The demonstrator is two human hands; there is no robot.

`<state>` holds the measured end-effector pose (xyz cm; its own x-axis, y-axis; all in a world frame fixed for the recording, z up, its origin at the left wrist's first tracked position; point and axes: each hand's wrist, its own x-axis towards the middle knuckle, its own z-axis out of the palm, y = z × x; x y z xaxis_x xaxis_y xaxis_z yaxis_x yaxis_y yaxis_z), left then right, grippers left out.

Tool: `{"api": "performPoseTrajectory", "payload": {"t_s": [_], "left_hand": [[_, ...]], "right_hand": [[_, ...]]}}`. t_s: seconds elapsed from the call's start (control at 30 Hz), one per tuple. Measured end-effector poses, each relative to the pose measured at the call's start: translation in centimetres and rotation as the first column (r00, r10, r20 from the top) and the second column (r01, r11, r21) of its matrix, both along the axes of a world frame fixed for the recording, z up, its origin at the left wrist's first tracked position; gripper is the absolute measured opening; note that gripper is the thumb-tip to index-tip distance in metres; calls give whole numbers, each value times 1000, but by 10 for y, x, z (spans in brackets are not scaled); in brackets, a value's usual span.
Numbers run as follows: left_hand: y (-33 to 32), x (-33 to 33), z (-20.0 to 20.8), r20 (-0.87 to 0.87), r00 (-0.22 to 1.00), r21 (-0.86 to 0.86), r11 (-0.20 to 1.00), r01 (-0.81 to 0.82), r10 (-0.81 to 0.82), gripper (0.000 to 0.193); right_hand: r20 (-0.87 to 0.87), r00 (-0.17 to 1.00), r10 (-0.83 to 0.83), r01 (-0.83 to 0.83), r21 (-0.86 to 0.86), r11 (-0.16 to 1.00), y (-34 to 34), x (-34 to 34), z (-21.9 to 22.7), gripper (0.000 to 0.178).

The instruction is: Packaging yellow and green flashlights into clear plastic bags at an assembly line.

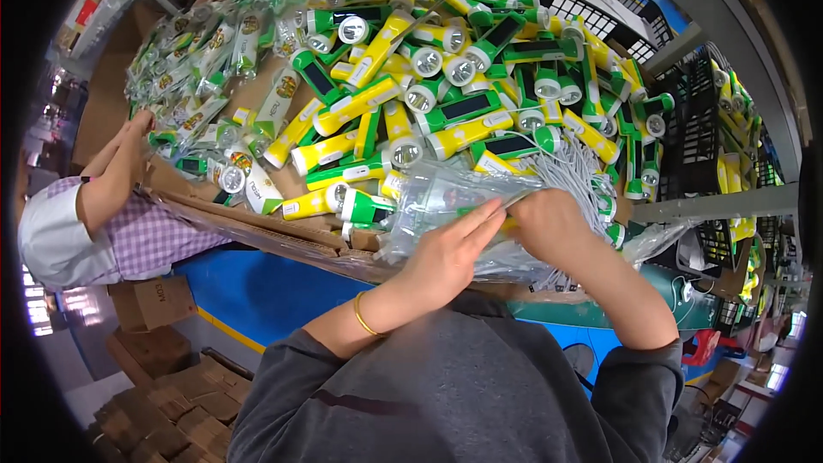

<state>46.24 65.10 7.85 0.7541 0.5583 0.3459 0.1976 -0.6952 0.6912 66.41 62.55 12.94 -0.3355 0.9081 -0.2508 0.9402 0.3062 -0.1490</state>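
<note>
I'm at a packing bench in a small factory or warehouse. A heap of green and yellow torches covers the cardboard-lined table, black crates hold more on my right, flattened cartons stack on the floor, and a co-worker packs beside me.

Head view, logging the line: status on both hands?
Left hand and right hand both gripping clear plastic bag. Green-yellow flashlight partly inside. Flashlight pile and white cords crowd close behind.
</note>
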Motion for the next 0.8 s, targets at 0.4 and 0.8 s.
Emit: {"api": "performPoseTrajectory", "payload": {"t_s": [0.4, 0.8], "left_hand": [[-8, -13, -43, 298, 954, 21, 999, 27, -32, 47], [18, -8, -47, 237, 961, -493, 870, -11, 146, 66]], "right_hand": [[172, 954, -245, 221, 148, 964, 147, 107, -162, 16], [-952, 281, -122, 137, -86, 987, 25, 15, -82, 13]]}}
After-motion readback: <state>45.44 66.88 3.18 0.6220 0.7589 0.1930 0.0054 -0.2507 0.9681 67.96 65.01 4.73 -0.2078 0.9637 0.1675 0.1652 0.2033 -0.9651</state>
